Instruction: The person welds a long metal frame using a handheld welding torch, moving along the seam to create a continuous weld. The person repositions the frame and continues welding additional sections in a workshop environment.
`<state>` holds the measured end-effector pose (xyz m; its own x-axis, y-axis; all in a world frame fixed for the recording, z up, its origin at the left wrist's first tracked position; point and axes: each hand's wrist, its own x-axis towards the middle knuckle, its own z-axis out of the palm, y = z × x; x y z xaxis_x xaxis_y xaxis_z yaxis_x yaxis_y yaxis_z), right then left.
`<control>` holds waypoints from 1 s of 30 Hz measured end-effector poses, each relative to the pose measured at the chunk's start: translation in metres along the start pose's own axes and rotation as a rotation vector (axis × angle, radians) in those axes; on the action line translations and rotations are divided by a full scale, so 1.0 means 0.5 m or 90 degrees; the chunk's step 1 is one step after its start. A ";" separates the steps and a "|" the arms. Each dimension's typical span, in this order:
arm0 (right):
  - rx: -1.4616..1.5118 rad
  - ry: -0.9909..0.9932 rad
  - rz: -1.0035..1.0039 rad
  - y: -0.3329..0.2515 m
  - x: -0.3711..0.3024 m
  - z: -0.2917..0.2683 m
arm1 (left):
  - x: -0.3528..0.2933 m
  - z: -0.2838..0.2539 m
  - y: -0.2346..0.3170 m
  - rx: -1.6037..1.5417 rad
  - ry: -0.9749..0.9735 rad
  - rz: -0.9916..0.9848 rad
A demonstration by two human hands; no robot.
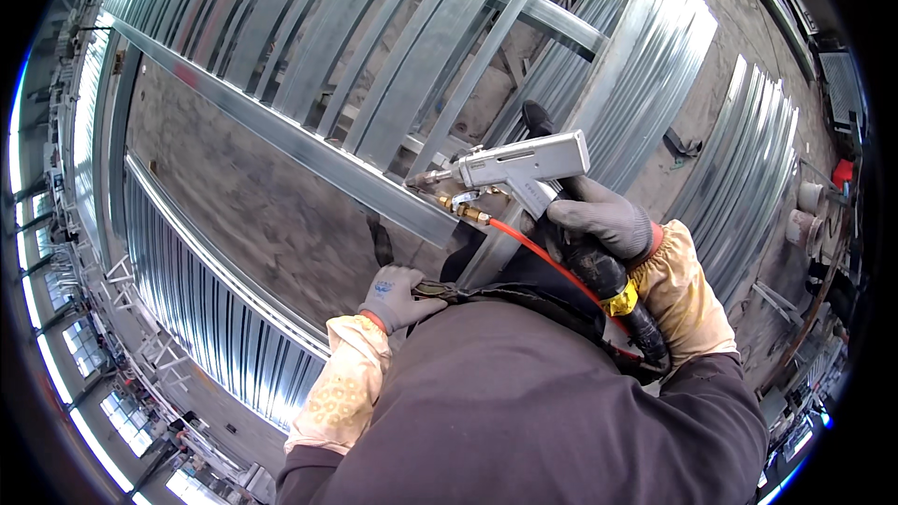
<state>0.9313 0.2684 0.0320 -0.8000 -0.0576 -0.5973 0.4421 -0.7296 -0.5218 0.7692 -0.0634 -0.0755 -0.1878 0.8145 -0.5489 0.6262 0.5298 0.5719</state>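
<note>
My right hand [603, 220], in a grey glove with a red cuff, grips a silver handheld welding gun [524, 161]. The gun points left, its nozzle close to the end of a steel bar on a galvanized frame [309, 157]. A thin orange hose [543, 251] runs from brass fittings near the nozzle. A thick black cable [599, 271] with yellow tape hangs below the grip. My left hand [398, 297], also gloved, is closed on the dark hem [444, 292] of my jacket at the waist. Its fingertips are partly hidden.
Bundles of shiny steel profiles lie on the right [739, 150] and on the lower left [206, 290]. Parallel bars [374, 47] span the frame ahead. Buckets [806, 224] stand at the far right. Concrete floor [243, 178] shows through the frame.
</note>
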 end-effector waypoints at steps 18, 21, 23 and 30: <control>-0.005 -0.013 -0.020 0.010 0.000 -0.012 | 0.006 0.000 0.009 0.026 0.009 -0.002; -0.009 -0.019 0.010 0.003 -0.004 -0.014 | 0.006 0.005 0.001 0.033 -0.020 -0.018; 0.003 -0.013 -0.005 0.011 -0.003 -0.014 | 0.009 0.001 0.004 0.040 -0.033 -0.018; 0.020 -0.010 -0.006 0.017 -0.004 -0.017 | 0.009 0.004 0.007 0.021 0.012 0.007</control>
<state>0.9402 0.2679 0.0238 -0.8101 -0.0612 -0.5831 0.4220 -0.7513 -0.5074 0.7720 -0.0584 -0.0771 -0.1942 0.8246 -0.5313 0.6530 0.5128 0.5573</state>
